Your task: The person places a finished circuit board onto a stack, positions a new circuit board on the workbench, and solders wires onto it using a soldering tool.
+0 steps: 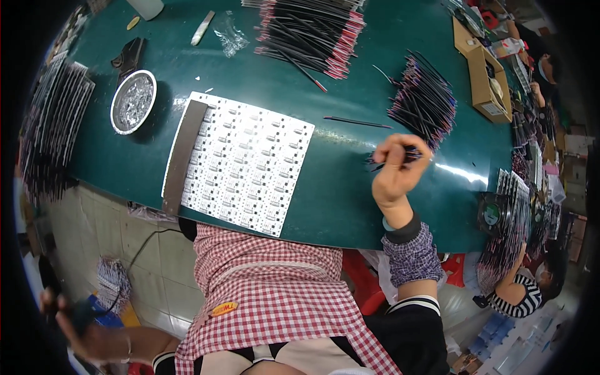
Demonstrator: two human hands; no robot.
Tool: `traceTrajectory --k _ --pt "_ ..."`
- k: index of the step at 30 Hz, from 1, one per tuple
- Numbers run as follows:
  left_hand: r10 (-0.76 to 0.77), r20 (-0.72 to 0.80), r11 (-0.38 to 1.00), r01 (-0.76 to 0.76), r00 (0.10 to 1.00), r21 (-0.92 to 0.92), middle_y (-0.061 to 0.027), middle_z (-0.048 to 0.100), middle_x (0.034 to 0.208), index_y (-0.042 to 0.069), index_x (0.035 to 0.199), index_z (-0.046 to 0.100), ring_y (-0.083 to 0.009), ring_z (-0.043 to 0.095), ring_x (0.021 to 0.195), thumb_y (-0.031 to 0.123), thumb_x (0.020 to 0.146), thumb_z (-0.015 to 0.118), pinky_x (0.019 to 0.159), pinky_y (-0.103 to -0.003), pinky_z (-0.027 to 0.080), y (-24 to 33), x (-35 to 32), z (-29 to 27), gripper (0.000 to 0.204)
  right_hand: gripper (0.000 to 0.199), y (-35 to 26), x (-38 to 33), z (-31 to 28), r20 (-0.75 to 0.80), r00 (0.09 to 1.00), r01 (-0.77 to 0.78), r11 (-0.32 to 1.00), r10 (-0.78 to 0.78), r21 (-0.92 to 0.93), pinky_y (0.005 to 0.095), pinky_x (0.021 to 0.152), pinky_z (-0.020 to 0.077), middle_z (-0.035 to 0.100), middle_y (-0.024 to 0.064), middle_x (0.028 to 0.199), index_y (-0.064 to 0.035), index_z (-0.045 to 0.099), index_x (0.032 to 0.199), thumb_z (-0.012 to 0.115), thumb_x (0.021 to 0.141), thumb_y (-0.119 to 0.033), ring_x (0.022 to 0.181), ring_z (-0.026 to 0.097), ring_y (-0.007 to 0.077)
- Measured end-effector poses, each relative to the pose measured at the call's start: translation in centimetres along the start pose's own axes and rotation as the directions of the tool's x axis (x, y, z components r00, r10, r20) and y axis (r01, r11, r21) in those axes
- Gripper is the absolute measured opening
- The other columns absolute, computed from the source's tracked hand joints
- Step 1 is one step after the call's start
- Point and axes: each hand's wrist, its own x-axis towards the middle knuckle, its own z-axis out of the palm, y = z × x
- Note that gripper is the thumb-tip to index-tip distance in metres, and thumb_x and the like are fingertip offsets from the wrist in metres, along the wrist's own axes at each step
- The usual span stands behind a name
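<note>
Over the right part of the green table, my right hand point(399, 174) is closed around a small bunch of thin dark wires point(379, 159). A larger heap of dark wires point(425, 100) with reddish and bluish ends lies just beyond it. One dark wire point(356, 121) lies by itself to the left of that heap. Low at the far left, off the table, my left hand point(70, 328) is smeared by motion beside a dark object that I cannot make out. A white sheet of small circuit boards point(250, 156) lies in front of me, a brown strip point(186, 156) along its left side.
A round metal bowl point(150, 111) of silvery bits stands left of the sheet. Black tubes point(312, 34) with red ends are piled at the far side. Wired boards hang over the left edge point(56, 125) and right edge point(507, 219). A co-worker point(531, 287) sits at right.
</note>
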Motion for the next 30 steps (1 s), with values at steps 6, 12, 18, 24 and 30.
traceTrajectory --k 6,12,18,24,30 --pt "-0.494 0.229 0.847 0.524 0.839 -0.093 -0.0187 0.055 0.124 -0.004 0.138 0.041 -0.0223 0.06 0.102 -0.003 0.078 0.064 0.078 -0.029 0.055 -7.3 -7.9 14.3 0.064 0.019 -1.9 3.4 1.6 0.579 0.815 0.406 0.745 -0.032 -0.53 0.0282 0.052 0.0436 0.053 0.0027 0.078 -0.0061 0.055 0.102 0.062 0.085 0.0 0.068 0.055 0.0155" --pt "-0.709 0.382 0.634 0.773 0.593 -0.023 -0.0176 0.062 0.116 -0.003 0.133 0.048 -0.022 0.066 0.09 -0.002 0.075 0.073 0.067 -0.033 0.061 -8.0 -9.7 22.1 0.062 0.011 -2.2 4.0 3.7 0.752 0.544 0.779 0.11 0.373 -0.618 0.0286 0.054 0.0441 0.049 0.0034 0.084 -0.0098 0.058 0.08 0.065 0.073 -0.013 0.079 0.054 0.0185" --pt "-0.732 0.484 0.558 0.83 0.48 0.022 -0.014 0.063 0.113 -0.003 0.127 0.056 -0.0202 0.066 0.091 -0.003 0.076 0.077 0.067 -0.033 0.059 -9.0 -9.7 24.0 0.054 0.013 -2.5 4.6 5.5 0.793 0.387 0.874 0.088 0.471 -0.478 0.03 0.054 0.044 0.049 0.0043 0.089 -0.0081 0.064 0.086 0.065 0.075 -0.013 0.081 0.053 0.0197" --pt "-0.707 0.52 0.65 0.731 0.48 0.208 -0.0102 0.068 0.111 -0.002 0.122 0.062 -0.0159 0.065 0.092 -0.003 0.078 0.079 0.075 -0.029 0.054 -10.5 -9.8 24.6 0.047 0.033 -0.8 1.0 4.9 0.665 0.731 0.339 0.765 0.152 -0.548 0.0351 0.057 0.0489 0.054 0.0093 0.089 -0.0017 0.068 0.103 0.065 0.071 0.003 0.077 0.057 0.0248" --pt "-0.671 0.556 0.731 0.561 0.49 0.389 -0.009 0.072 0.101 -0.003 0.107 0.07 -0.0139 0.067 0.083 0.003 0.079 0.081 0.074 -0.027 0.053 -10.5 -10.3 25.6 0.031 0.052 0.1 0.0 5.0 0.515 0.856 0.24 0.853 0.038 -0.464 0.0372 0.065 0.0521 0.063 0.0137 0.086 0.0028 0.069 0.105 0.057 0.057 0.016 0.076 0.063 0.0295"
